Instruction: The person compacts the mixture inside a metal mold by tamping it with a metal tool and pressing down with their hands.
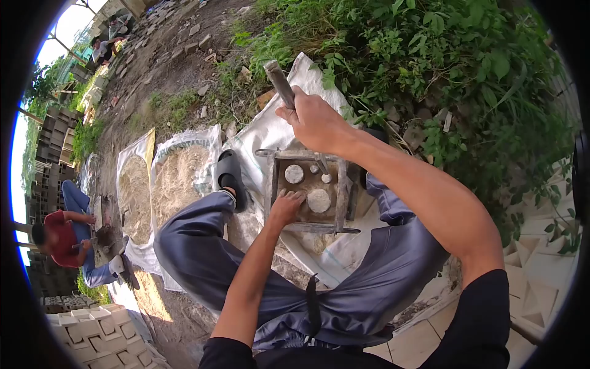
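A square frame mould with projecting handles rests on white sacking between my legs. Inside it are round pale discs, a large one and a smaller one, with little round pieces near the far side. My left hand reaches into the mould at its left side, fingers bent down on the inner surface; anything under the fingertips is hidden. Above the mould's far edge, my right hand is wrapped round a thick grey rod-like handle, whose lower end is hidden behind the hand.
Sacks with sandy powder lie to the left. A co-worker in a red shirt sits at far left; another person is farther off. Leafy plants grow at upper right. Patterned blocks are stacked at lower left, pale tiles at right.
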Tool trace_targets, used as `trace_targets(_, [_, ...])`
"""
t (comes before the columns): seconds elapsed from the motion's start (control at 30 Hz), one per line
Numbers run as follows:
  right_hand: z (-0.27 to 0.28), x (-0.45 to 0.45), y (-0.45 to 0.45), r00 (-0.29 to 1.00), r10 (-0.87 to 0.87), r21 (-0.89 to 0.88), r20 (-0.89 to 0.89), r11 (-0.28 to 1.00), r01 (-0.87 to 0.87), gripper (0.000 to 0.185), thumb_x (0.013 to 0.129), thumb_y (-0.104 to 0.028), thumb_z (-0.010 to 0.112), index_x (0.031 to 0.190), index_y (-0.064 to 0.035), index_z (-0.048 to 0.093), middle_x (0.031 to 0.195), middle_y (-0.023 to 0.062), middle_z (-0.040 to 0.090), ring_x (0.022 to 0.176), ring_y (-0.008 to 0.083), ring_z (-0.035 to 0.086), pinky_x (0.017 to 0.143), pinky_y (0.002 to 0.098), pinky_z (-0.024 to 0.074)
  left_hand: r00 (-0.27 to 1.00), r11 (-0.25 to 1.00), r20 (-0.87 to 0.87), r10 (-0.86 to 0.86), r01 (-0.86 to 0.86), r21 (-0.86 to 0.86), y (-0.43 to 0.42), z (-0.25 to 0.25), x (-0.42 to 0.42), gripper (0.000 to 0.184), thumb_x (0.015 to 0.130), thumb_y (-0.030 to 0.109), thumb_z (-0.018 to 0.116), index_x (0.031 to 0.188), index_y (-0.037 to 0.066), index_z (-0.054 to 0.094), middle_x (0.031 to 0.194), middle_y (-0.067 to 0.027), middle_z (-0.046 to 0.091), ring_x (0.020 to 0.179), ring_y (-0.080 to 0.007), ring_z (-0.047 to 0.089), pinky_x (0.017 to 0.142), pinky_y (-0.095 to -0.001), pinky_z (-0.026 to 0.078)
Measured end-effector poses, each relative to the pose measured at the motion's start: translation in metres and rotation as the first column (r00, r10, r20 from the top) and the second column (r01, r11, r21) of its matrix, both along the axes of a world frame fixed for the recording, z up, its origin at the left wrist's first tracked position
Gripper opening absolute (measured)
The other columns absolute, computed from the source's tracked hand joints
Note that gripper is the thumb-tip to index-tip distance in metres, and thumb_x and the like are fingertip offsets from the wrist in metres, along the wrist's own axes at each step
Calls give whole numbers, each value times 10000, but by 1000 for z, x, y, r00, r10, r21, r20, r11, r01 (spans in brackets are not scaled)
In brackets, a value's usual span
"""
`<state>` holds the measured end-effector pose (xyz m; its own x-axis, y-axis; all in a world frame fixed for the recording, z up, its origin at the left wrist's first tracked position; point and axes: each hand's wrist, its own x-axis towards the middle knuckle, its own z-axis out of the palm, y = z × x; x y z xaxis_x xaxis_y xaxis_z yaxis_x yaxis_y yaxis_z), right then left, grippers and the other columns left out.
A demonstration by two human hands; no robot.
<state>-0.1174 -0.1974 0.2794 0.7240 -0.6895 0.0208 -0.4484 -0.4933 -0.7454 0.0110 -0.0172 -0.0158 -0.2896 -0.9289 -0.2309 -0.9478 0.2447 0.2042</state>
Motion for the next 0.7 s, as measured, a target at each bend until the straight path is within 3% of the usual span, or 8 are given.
trace_targets(0.1, [-3, -2, -1, 999, 2, 3, -32, 1000, -2, 505, 982, -310, 512, 1221, 129, 439, 877, 299, 662, 864, 447, 658, 768, 503, 513, 997, 996, 46, -60, 63, -61, 3, -7, 2, 648, 646, 204, 756, 1252, 86, 559, 1225, -63, 582, 1160, -250, 539, 1064, -457, 372])
trace_targets(0.17, [-16, -1, -3, 997, -29, -42, 72, 999, 32, 377, 979, -281, 548, 1044, 85, 482, 688, 272, 602, 714, 453, 620, 661, 499, 443, 997, 997, 39, -59, 61, -45, 0, -1, -1, 613, 632, 178, 743, 1215, 83, 579, 1184, -54, 589, 1127, -252, 544, 1052, -451, 381])
trace_targets(0.27, [-23, 0, -5, 997, -41, -57, 67, 997, 45, 382, 979, -283, 547, 1046, 87, 482, 697, 276, 605, 723, 461, 618, 665, 505, 446, 999, 992, -39, -26, 21, -125, -2, -7, -2, 490, 644, 159, 737, 1110, 71, 611, 1120, -51, 593, 1074, -261, 562, 974, -425, 438])
trace_targets(0.33, [-21, -1, -5, 997, -44, -64, 58, 997, 47, 380, 980, -286, 545, 1050, 82, 482, 703, 276, 607, 732, 463, 618, 670, 507, 447, 998, 997, -65, 8, -13, -79, -6, -9, -1, 215, 777, 124, 613, 983, 92, 667, 1060, -55, 625, 1038, -255, 584, 900, -381, 482])
trace_targets(0.47, [-17, 1, -5, 999, -33, -39, 14, 999, 33, 382, 981, -296, 541, 1059, 73, 481, 724, 274, 611, 751, 461, 618, 682, 505, 445, 994, 995, -102, 50, -58, -80, -5, -5, -2, 184, 781, 134, 610, 946, 80, 672, 1014, -66, 628, 1016, -264, 589, 864, -372, 501])
trace_targets(0.57, [-21, 3, -6, 999, -18, -44, 44, 999, 20, 394, 985, -303, 535, 1063, 79, 479, 724, 270, 611, 746, 448, 620, 686, 499, 443, 984, 991, -117, 131, -129, 25, -3, 6, -12, 214, 787, 151, 612, 981, 86, 677, 1049, -66, 634, 1027, -279, 589, 931, -392, 473])
trace_targets(0.67, [-14, 3, -3, 999, 8, -23, 34, 1000, -8, 404, 988, -310, 529, 1065, 83, 479, 721, 262, 611, 731, 432, 622, 682, 493, 441, 977, 989, -155, 148, -147, 23, 3, 17, -19, 311, 822, 217, 614, 1083, 59, 677, 1167, -107, 623, 1157, -290, 549, 1088, -445, 358])
trace_targets(0.7, [-15, 4, -3, 1000, 5, -21, 28, 1000, -5, 404, 988, -310, 529, 1065, 83, 479, 721, 262, 611, 731, 432, 622, 682, 493, 441, 982, 985, -80, 172, -173, -12, 9, 17, -28, 393, 865, 278, 580, 1152, 17, 646, 1258, -154, 579, 1245, -307, 484, 1137, -479, 258])
